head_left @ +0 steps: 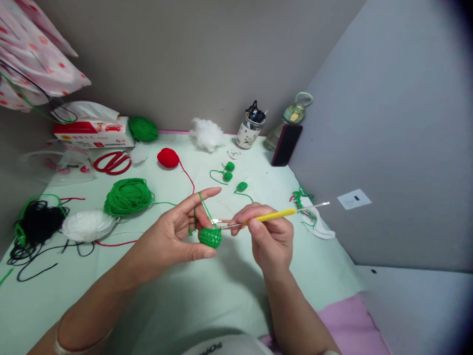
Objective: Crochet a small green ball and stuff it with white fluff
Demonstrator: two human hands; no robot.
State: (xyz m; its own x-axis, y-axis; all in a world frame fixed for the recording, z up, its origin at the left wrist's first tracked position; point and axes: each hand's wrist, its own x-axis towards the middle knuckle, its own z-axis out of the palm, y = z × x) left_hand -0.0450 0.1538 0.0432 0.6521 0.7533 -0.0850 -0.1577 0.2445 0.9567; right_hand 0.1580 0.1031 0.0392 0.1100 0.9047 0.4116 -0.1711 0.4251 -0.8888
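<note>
My left hand grips a small green crocheted piece between thumb and fingers, with its index finger stretched out. A strand of green yarn runs from that finger down to the piece. In my right hand is a crochet hook with a yellow handle, held like a pen. Its metal tip meets the upper edge of the crocheted piece; the exact stitch is too small to make out. The hook's other metal end points right. Beyond my hands lie several small green crocheted balls with yarn tails.
At left are a green yarn skein, white yarn, tangled black yarn and red scissors. Behind stand a tissue box, red yarn ball, white stuffing, pen cup, bottle and phone. Grey partitions enclose the table.
</note>
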